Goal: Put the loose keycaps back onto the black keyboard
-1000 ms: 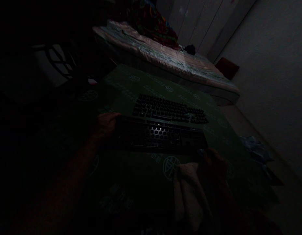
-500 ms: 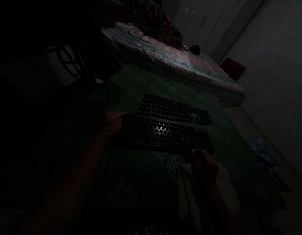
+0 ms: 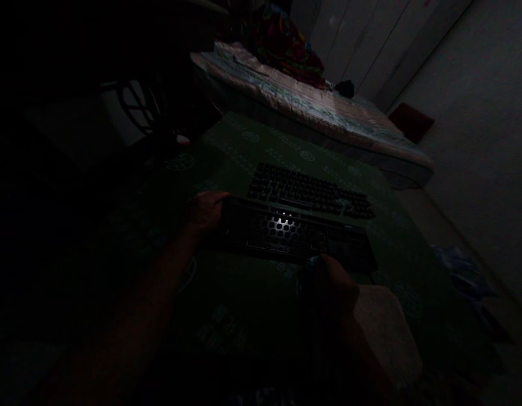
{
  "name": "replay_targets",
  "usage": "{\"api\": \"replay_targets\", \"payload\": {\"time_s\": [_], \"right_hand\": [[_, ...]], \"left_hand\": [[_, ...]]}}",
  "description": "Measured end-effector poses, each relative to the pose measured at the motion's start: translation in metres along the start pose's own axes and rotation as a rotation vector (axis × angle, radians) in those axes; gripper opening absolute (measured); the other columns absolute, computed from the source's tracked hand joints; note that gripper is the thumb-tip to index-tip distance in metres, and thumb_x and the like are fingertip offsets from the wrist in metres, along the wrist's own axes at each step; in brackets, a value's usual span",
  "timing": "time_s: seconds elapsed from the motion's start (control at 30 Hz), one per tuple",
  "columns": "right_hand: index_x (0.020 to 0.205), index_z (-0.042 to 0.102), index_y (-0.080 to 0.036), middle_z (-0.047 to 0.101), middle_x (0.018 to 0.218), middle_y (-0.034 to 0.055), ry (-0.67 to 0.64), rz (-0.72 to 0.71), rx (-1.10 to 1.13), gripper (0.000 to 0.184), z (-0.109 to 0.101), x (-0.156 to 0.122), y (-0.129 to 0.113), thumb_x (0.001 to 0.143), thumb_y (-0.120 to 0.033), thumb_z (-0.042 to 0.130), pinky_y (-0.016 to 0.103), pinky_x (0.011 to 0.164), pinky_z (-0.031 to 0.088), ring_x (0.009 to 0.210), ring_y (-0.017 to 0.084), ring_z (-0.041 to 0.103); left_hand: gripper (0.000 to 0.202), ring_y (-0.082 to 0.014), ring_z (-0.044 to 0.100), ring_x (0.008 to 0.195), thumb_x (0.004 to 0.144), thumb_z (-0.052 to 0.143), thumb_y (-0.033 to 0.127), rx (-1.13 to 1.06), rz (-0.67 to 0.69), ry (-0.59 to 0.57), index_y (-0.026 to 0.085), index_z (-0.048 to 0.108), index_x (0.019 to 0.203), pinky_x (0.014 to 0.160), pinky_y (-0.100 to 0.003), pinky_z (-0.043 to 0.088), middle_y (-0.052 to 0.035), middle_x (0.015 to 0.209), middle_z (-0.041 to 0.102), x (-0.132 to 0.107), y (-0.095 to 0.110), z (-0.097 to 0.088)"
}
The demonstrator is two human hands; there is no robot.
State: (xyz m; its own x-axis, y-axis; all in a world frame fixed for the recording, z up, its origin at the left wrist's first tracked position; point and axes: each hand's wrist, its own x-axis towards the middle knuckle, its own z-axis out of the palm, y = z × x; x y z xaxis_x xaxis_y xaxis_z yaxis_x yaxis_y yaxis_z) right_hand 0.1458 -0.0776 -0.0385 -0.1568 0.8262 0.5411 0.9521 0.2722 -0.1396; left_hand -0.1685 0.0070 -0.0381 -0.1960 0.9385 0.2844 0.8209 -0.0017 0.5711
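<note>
A black keyboard case (image 3: 282, 230) without keys lies across a dark green printed table cover (image 3: 227, 141). Light glints off its honeycomb-patterned middle. My left hand (image 3: 205, 213) is closed on the case's left end, its fingers at the back corner. Just in front of the case's front edge, right of the middle, my right hand (image 3: 334, 282) is closed in a fist. Something small and bluish shows at its fingers, too dark to make out. Behind the case, rows of black keys (image 3: 309, 189) lie in keyboard order.
A pale cloth (image 3: 385, 324) lies beside my right forearm. Beyond the table stands a bed (image 3: 303, 107) with a red patterned blanket (image 3: 288, 48). A dark spoked wheel (image 3: 138, 107) is at the left. Crumpled bluish fabric (image 3: 464, 270) lies to the right. The room is very dim.
My right hand has moved left along the case's front edge, away from its right end. My left hand keeps its hold. The whole view has shifted slightly.
</note>
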Motion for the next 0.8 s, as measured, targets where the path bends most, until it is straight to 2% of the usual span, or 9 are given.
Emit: {"api": "replay_targets", "payload": {"time_s": [0.13, 0.33, 0.5, 0.63, 0.7, 0.8], "right_hand": [[0.082, 0.061, -0.019, 0.062, 0.067, 0.0048, -0.008, -0.06, 0.005, 0.031, 0.005, 0.002, -0.014, 0.09, -0.025, 0.032, 0.023, 0.053, 0.033, 0.058, 0.015, 0.054], [0.089, 0.062, -0.018, 0.063, 0.072, 0.0057, -0.089, -0.078, 0.016, 0.028, 0.007, 0.004, -0.033, 0.09, -0.024, 0.035, 0.022, 0.052, 0.035, 0.061, 0.015, 0.057], [0.093, 0.063, -0.018, 0.066, 0.08, 0.0073, -0.137, -0.128, 0.148, 0.03, 0.004, 0.006, -0.042, 0.091, -0.026, 0.034, 0.022, 0.055, 0.041, 0.067, 0.016, 0.061], [0.104, 0.062, -0.019, 0.067, 0.088, 0.0073, -0.112, -0.287, 0.286, 0.031, -0.001, 0.009, -0.022, 0.092, -0.025, 0.034, 0.022, 0.064, 0.047, 0.077, 0.015, 0.063], [0.109, 0.06, -0.02, 0.066, 0.096, 0.0085, -0.058, -0.427, 0.287, 0.029, -0.002, 0.013, -0.002, 0.092, -0.024, 0.036, 0.023, 0.069, 0.048, 0.086, 0.016, 0.062], [0.108, 0.059, -0.018, 0.067, 0.095, 0.0103, 0.071, -0.729, 0.166, 0.026, -0.003, 0.026, 0.025, 0.089, -0.016, 0.042, 0.024, 0.066, 0.047, 0.083, 0.017, 0.061]], "left_hand": [[0.042, -0.0202, 0.056, 0.109, 0.081, 0.034, 0.022, 0.001, -0.003, 0.0, 0.017, 0.066, 0.108, 0.098, -0.033, 0.042, -0.0071, 0.113, 0.066, -0.001, 0.0, 0.0], [0.041, -0.018, 0.057, 0.108, 0.082, 0.034, 0.023, 0.011, -0.006, 0.014, 0.021, 0.066, 0.107, 0.097, -0.03, 0.042, -0.0029, 0.113, 0.067, -0.001, -0.002, 0.002], [0.042, -0.0185, 0.058, 0.106, 0.08, 0.034, 0.022, 0.042, 0.034, 0.026, 0.021, 0.066, 0.109, 0.096, -0.031, 0.043, -0.0031, 0.111, 0.067, -0.001, -0.007, 0.005], [0.042, -0.018, 0.058, 0.105, 0.08, 0.036, 0.021, 0.018, 0.025, 0.028, 0.02, 0.066, 0.108, 0.096, -0.03, 0.043, -0.0041, 0.11, 0.068, -0.002, -0.007, 0.006], [0.041, -0.0178, 0.058, 0.105, 0.08, 0.036, 0.021, 0.004, 0.019, 0.029, 0.021, 0.066, 0.107, 0.096, -0.03, 0.043, -0.0033, 0.11, 0.068, -0.002, -0.006, 0.006], [0.04, -0.0179, 0.059, 0.105, 0.08, 0.037, 0.02, -0.024, 0.01, 0.037, 0.022, 0.068, 0.105, 0.096, -0.03, 0.043, -0.0025, 0.11, 0.068, -0.003, -0.003, 0.005]]}}
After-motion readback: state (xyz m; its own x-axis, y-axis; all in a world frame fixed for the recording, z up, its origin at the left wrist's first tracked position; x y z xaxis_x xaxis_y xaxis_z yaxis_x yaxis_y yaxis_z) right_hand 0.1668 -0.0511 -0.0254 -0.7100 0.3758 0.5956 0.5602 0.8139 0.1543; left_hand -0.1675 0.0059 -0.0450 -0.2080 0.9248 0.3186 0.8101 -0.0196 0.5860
